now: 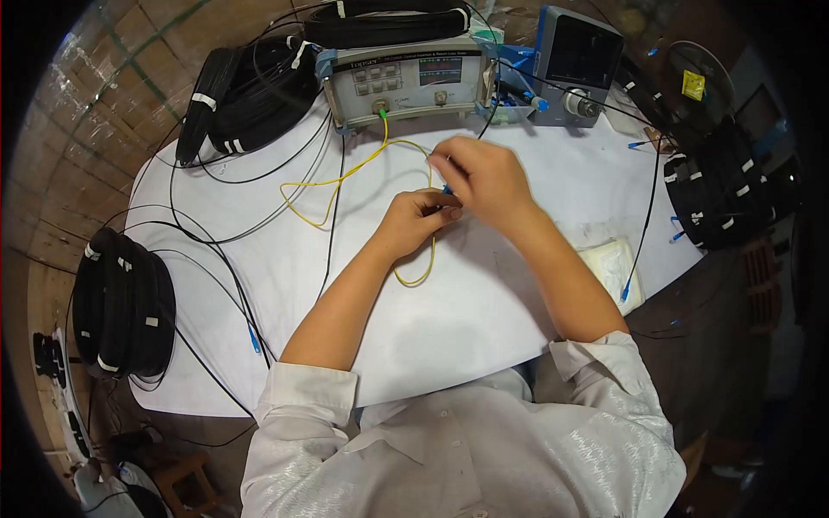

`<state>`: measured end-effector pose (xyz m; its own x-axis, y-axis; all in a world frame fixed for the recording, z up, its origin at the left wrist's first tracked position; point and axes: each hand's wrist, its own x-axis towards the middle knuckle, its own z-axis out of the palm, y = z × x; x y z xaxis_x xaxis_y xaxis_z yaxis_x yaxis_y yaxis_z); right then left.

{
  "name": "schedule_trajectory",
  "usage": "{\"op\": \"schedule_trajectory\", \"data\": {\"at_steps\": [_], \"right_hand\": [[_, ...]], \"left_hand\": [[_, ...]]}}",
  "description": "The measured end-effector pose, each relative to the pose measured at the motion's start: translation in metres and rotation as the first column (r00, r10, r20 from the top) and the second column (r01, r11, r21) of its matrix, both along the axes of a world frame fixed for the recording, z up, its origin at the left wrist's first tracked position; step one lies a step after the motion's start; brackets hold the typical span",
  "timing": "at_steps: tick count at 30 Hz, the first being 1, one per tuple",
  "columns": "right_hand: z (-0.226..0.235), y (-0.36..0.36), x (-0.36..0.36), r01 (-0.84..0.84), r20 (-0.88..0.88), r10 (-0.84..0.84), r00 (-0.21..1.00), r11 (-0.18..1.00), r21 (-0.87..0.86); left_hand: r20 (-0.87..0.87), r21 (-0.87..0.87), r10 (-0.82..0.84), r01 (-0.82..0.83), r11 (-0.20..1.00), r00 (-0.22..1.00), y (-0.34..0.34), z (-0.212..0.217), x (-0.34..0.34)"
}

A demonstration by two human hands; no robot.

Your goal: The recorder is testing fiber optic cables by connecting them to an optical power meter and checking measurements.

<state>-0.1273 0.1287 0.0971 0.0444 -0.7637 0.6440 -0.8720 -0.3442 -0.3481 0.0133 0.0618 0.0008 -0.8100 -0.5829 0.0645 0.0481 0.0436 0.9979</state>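
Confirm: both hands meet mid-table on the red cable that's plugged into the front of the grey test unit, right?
Not quite. The cable is yellow, not red. The head view shows it running from the front port of the grey test unit to where the left hand and right hand meet mid-table.

My table (484, 337): white top, rounded edges. Grey meter box (406, 82) at far edge, black cable coil (384, 22) behind it. Second grey device (574, 73) just right of it. Black cable coils (250, 95) at far left corner, more black coils (721, 186) at right edge. Yellow cable (345, 177) runs from meter box, loops over middle. Thin black cables (216, 250) trail across left side. Clear bag (613, 263) near right edge.
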Motion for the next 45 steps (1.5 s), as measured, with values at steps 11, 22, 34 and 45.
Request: {"op": "schedule_trajectory", "data": {"at_steps": [11, 22, 34, 45], "right_hand": [[-0.039, -0.025, -0.054, 0.103, 0.024, -0.101, 0.995, 0.963, -0.250], [-0.073, -0.049, -0.066, 0.172, -0.116, -0.192, 0.974, 0.971, -0.165], [-0.077, -0.053, -0.067, 0.184, -0.113, -0.202, 0.973, 0.971, -0.153], [-0.079, -0.054, -0.068, 0.206, -0.119, -0.222, 0.968, 0.969, -0.134]], "left_hand": [[0.057, 0.118, -0.023, 0.016, 0.993, 0.998, 0.001, 0.010, -0.001], [0.063, 0.107, 0.008, -0.015, 0.994, 0.998, 0.003, 0.003, -0.004], [0.107, 0.073, 0.022, -0.030, 0.997, 0.994, 0.005, 0.005, -0.005], [0.109, 0.064, 0.019, -0.026, 0.998, 0.994, 0.005, 0.007, -0.006]]}}
